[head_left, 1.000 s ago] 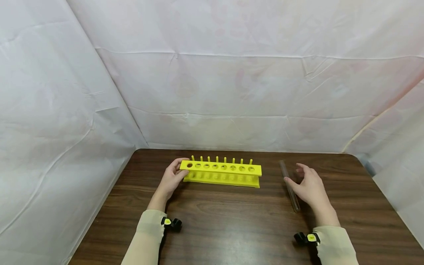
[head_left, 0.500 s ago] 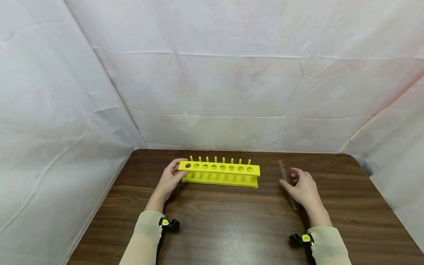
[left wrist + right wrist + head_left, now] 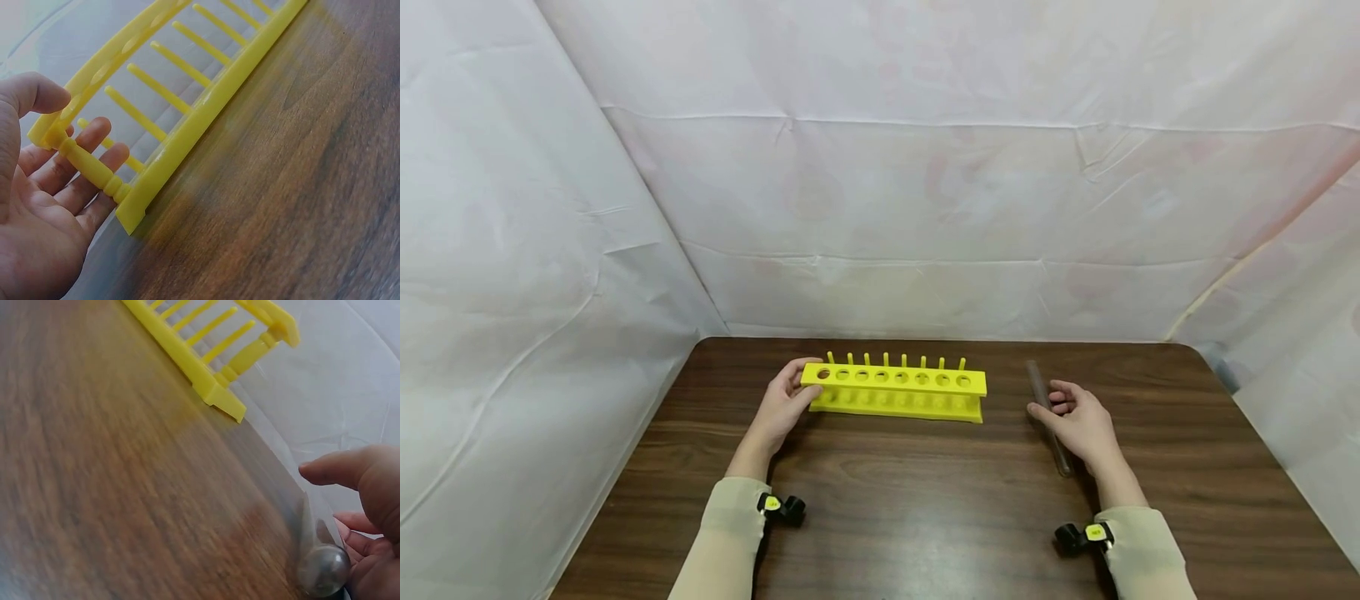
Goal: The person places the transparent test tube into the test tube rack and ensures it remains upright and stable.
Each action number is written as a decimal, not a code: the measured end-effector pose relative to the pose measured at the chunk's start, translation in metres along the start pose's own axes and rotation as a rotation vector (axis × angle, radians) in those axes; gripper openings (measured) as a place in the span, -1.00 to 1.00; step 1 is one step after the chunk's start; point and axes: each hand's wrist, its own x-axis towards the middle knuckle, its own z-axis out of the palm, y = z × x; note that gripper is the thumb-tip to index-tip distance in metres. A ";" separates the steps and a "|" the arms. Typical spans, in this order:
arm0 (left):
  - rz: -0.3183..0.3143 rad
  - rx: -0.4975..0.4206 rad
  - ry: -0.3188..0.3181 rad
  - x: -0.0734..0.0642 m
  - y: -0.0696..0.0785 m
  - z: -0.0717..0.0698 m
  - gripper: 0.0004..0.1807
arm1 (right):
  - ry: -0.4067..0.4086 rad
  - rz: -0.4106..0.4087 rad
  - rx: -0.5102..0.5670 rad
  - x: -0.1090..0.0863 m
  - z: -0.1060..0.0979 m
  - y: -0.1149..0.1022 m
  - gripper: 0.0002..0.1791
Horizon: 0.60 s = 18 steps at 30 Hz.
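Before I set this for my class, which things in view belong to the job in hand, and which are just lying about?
Seem part of the job:
yellow rack, its end gripped by the left hand
clear tube, with the right hand at it

Just surroundings:
brown table
white sheeting
wrist cameras

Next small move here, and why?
I'd likely bring the right hand's thumb down to pinch the clear tube: the hand is at the tube, but the right wrist view shows the thumb apart from it. The left hand holds the yellow rack.
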 end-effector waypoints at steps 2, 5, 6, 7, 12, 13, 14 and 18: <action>-0.002 -0.001 0.000 0.000 0.000 0.000 -0.43 | -0.015 0.035 0.038 0.000 0.000 0.000 -0.11; -0.006 -0.002 0.002 0.001 0.000 0.000 -0.42 | -0.023 0.064 0.059 -0.001 0.000 -0.001 -0.10; -0.006 0.000 0.001 0.001 0.001 0.000 -0.42 | -0.026 0.066 0.059 -0.001 0.000 0.000 -0.11; -0.006 0.001 0.001 0.001 0.000 0.000 -0.42 | -0.027 0.069 0.059 -0.001 0.000 -0.001 -0.12; -0.004 0.003 0.003 0.001 0.000 0.000 -0.43 | -0.031 0.083 0.062 0.000 0.000 0.000 -0.17; -0.004 0.003 0.004 0.000 0.000 0.000 -0.43 | -0.031 0.084 0.062 0.000 0.000 0.000 -0.18; -0.004 0.002 0.004 0.000 0.001 0.000 -0.43 | -0.032 0.085 0.063 0.000 0.000 0.000 -0.18; -0.004 0.000 0.000 -0.001 0.001 0.000 -0.43 | -0.031 0.084 0.062 0.000 -0.001 0.001 -0.17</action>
